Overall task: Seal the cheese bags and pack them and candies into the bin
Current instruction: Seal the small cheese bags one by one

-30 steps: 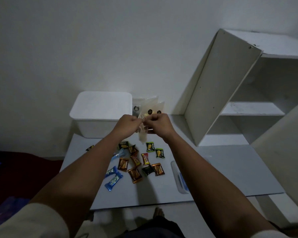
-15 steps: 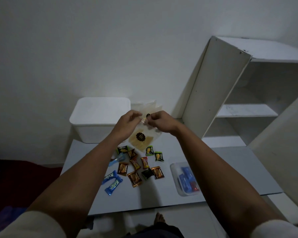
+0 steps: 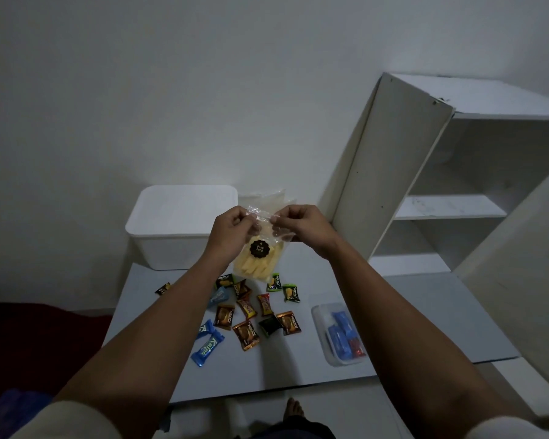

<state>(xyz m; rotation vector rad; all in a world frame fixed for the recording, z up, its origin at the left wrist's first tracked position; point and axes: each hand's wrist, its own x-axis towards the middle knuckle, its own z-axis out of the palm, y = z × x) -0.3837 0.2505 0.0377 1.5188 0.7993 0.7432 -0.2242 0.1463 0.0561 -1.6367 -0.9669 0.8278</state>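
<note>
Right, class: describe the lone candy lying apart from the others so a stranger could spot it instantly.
Start at the white bin at the back left of the grey tabletop. Just in front of it, left of the left forearm, lies one small dark candy with gold print. It alone sits apart from the candy cluster.

The one camera sits on my head, wide-angle, looking forward and down; my hands [image 3: 263, 228] meet near the frame's centre, the tabletop [image 3: 409, 315] close below
</note>
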